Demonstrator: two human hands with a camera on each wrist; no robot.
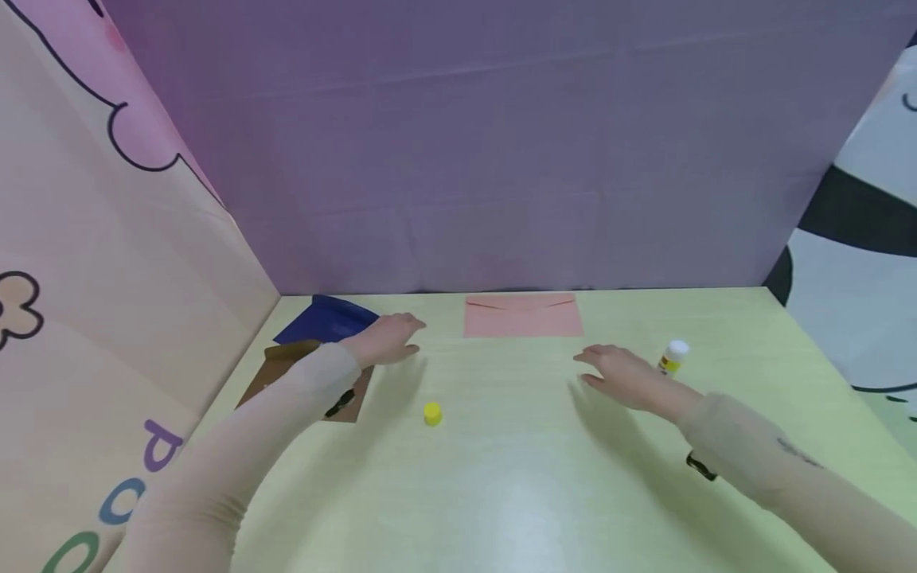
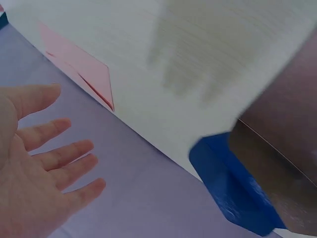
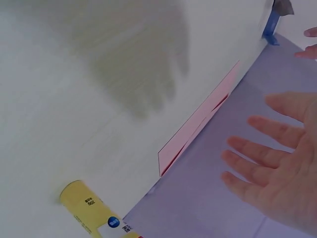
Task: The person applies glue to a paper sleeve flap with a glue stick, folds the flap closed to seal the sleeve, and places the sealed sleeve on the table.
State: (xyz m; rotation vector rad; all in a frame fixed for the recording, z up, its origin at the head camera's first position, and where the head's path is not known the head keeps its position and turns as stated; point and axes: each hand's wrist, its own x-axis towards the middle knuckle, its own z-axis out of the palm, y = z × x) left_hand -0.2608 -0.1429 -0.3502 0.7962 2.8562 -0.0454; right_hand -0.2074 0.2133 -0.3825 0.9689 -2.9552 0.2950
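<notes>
Above the table my left hand (image 1: 384,338) reaches forward with fingers spread and holds nothing, as the left wrist view also shows. Below and beside it lie a brown envelope (image 1: 356,404) and a dark blue envelope (image 1: 333,317), both with raised flaps. My right hand (image 1: 626,378) hovers over the right half, its fingers loosely extended around nothing. Just behind it stands a yellow glue stick (image 3: 89,208) with a white end (image 1: 676,348). A pink envelope (image 1: 523,317) lies at the back edge between the hands. Nearer to me is a small yellow cap (image 1: 432,414).
A purple cloth wall (image 1: 444,159) rises along the table's back edge. Printed panels close in the left side (image 1: 107,302) and the right side (image 1: 860,302). The pale wooden table (image 1: 501,477) carries shadows of both arms.
</notes>
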